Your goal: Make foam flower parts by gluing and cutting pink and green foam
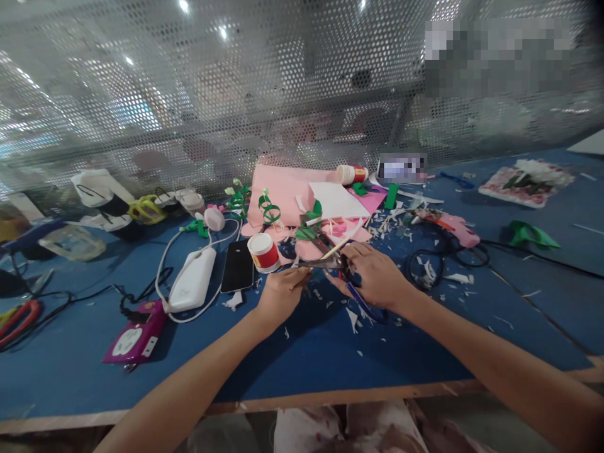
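Observation:
Near the middle of the blue table, my right hand [372, 274] is closed round scissors [361, 301] with dark blue handles. Their blades point left, towards my left hand [283, 292]. The fingers of my left hand are pinched together beside the blade tips; what they hold is too small to make out. A thin pale strip [336, 247] slants up beside the scissors. Just behind my left hand stands a red and white paper cup [263, 253]. Pink sheets [283, 195], a white sheet [337, 200] and curled green paper [268, 211] lie beyond both hands.
At the left are a black phone [237, 267], a white power bank [192, 279] with a cable, and a purple device [135, 336]. A pink glue gun [455, 230] with a black cord lies right, among paper scraps. Perforated metal [302, 82] rises behind the table.

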The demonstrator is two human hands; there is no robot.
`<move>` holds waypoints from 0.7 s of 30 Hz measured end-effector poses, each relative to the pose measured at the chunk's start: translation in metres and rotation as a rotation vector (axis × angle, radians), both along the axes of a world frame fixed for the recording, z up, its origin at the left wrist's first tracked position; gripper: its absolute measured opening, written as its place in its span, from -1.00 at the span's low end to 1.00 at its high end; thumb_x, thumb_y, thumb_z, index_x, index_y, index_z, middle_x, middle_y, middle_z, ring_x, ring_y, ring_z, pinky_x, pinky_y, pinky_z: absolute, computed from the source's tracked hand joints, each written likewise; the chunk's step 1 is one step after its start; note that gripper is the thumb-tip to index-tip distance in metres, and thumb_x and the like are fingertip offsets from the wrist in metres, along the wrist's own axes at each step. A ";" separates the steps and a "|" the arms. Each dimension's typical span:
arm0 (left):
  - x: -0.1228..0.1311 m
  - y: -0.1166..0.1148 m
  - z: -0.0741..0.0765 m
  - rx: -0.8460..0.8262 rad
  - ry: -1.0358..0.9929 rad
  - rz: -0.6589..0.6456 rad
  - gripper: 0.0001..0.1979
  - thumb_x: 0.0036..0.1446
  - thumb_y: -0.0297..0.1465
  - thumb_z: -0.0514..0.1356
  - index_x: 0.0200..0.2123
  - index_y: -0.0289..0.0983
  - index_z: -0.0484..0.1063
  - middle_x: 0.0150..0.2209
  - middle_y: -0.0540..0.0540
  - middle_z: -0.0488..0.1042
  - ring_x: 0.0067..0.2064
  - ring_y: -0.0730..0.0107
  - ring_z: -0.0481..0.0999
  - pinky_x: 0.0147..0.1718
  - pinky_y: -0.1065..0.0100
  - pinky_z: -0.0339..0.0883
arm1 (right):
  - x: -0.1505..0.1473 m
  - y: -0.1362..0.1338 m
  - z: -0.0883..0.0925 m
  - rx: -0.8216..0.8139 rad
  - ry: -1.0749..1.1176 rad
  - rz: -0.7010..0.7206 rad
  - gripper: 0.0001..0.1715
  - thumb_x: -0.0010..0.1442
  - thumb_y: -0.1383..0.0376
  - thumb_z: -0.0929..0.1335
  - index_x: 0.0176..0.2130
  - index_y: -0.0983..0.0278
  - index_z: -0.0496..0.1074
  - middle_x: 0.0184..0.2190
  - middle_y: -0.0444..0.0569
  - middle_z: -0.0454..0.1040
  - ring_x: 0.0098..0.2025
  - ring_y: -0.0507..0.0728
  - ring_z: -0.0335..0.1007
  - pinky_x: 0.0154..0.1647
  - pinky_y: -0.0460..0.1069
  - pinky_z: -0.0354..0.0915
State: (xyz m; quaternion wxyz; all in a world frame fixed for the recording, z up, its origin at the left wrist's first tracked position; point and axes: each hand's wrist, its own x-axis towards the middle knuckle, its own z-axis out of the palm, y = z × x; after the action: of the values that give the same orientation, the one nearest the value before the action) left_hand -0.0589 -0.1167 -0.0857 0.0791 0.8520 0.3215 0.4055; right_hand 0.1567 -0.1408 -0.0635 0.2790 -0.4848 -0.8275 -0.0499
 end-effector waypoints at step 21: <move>0.003 0.003 -0.005 -0.264 -0.214 0.013 -0.63 -0.01 -0.65 0.07 -0.17 -0.27 0.52 -0.46 -0.02 0.58 -0.51 0.46 0.54 -0.47 0.45 0.48 | 0.000 0.004 -0.001 -0.069 0.057 -0.011 -0.76 0.08 0.20 0.27 -0.26 0.29 0.31 -0.31 0.08 0.47 -0.22 0.22 0.40 -0.20 0.04 0.27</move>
State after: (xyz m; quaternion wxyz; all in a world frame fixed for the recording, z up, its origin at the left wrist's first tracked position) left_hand -0.0557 -0.1140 -0.0912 0.2215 0.7842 0.3674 0.4484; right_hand 0.1570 -0.1372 -0.0649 0.2853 -0.4998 -0.8178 -0.0091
